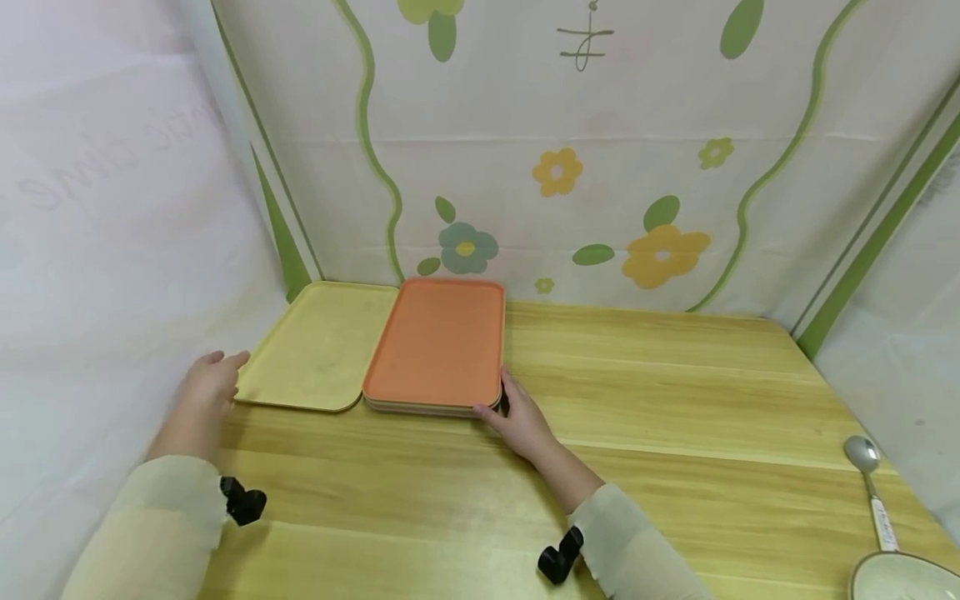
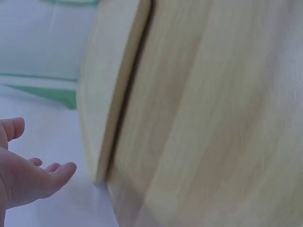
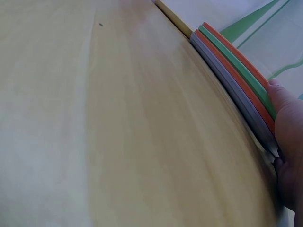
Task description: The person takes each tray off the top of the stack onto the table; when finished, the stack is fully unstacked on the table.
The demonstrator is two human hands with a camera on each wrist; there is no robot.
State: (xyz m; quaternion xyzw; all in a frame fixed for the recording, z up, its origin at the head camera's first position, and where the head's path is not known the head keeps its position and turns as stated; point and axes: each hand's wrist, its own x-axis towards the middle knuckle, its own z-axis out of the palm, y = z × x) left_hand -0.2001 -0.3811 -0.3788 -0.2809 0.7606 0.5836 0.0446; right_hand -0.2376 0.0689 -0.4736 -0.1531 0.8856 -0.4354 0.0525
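A stack of rectangular trays (image 1: 435, 342) lies on the table, an orange one on top. In the right wrist view, the stack's edges (image 3: 236, 75) show orange, green, orange and greyish-purple layers. My right hand (image 1: 525, 423) grips the stack's near right corner, thumb at the upper edge and fingers lower along the side. Left of the stack lies a yellow tray (image 1: 315, 350). Beside its near left corner is my left hand (image 1: 206, 387), fingers loosely extended. The left wrist view shows that hand (image 2: 31, 177) holding nothing, a gap between its fingers and the tray corner.
The wooden table (image 1: 675, 400) meets a flowered cloth (image 1: 562, 225) at the back and white cloth (image 1: 112, 250) on the left. At the right front lie a spoon (image 1: 879, 500) and a partly visible bowl (image 1: 911, 577).
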